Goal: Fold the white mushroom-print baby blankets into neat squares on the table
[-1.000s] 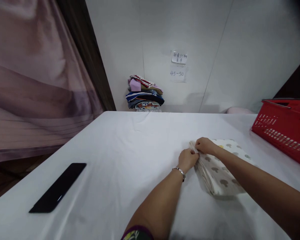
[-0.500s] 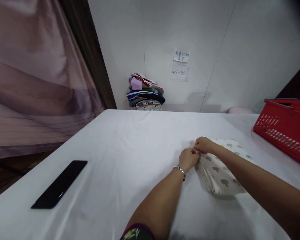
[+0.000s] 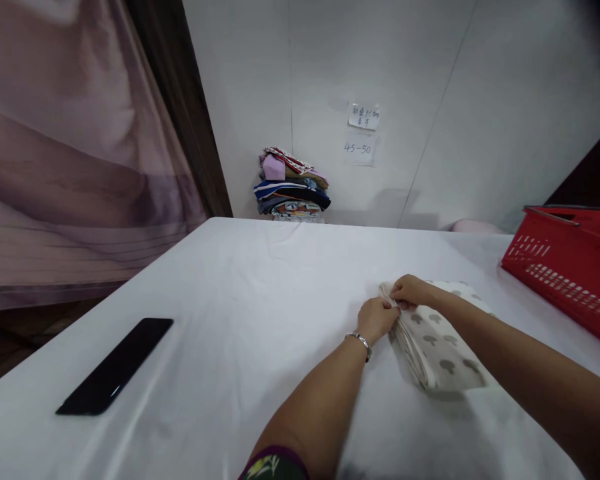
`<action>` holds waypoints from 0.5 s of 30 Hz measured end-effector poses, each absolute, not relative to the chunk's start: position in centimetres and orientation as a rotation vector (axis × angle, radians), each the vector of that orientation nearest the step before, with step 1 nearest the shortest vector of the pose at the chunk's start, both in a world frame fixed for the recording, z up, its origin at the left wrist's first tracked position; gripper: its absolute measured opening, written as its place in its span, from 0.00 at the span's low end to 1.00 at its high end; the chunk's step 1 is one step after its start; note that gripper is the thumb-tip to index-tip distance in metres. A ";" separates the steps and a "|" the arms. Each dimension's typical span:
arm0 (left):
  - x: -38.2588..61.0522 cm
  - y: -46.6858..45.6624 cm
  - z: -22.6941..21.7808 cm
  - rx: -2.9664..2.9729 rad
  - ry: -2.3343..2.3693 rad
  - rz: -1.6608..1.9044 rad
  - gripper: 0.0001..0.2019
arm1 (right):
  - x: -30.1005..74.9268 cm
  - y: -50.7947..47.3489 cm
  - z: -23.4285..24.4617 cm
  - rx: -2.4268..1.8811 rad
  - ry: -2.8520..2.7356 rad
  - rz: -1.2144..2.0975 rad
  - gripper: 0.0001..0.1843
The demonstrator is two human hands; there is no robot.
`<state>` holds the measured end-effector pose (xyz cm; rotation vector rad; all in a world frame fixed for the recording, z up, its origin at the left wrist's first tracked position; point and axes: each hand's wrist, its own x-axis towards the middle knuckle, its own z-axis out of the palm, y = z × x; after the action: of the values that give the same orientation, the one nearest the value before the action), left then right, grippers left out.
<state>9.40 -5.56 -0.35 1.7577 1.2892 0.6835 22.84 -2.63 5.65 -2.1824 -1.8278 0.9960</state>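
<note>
A folded cream cloth [image 3: 443, 350] printed with grey-brown mushrooms lies on the white-covered table, its layered edge facing left. My left hand [image 3: 377, 318], with a silver bracelet at the wrist, pinches that layered edge near the far left corner. Just beyond it, my right hand [image 3: 411, 291] has its fingers closed on the same edge of the cloth. Both hands nearly touch each other. My right forearm passes over the cloth and hides part of its right side.
A black flat slab [image 3: 117, 365] lies at the left on the white table [image 3: 260, 287]. A red plastic basket [image 3: 570, 267] stands at the right edge. Behind the table is a stack of folded clothes [image 3: 293, 187] against the wall. A pink curtain [image 3: 75, 153] hangs at left.
My right hand has shifted very slightly right along the cloth's edge, while my left hand keeps its place. The view has moved a little.
</note>
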 end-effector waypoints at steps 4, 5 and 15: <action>9.4 -5.5 -0.4 1.779 1.298 0.656 0.12 | 22.3 -2.6 6.2 -2.198 -1.767 1.054 0.10; 9.4 -5.5 -0.4 1.782 1.299 0.657 0.12 | 22.2 -2.7 6.3 -2.204 -1.755 1.067 0.09; 9.3 -5.3 -0.3 1.770 1.242 0.669 0.10 | 21.7 -3.0 6.9 -2.274 -1.781 1.001 0.10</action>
<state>9.33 -5.33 -0.27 1.7698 1.2421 0.6687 21.70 -2.95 6.87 -2.2738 -1.7805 1.0013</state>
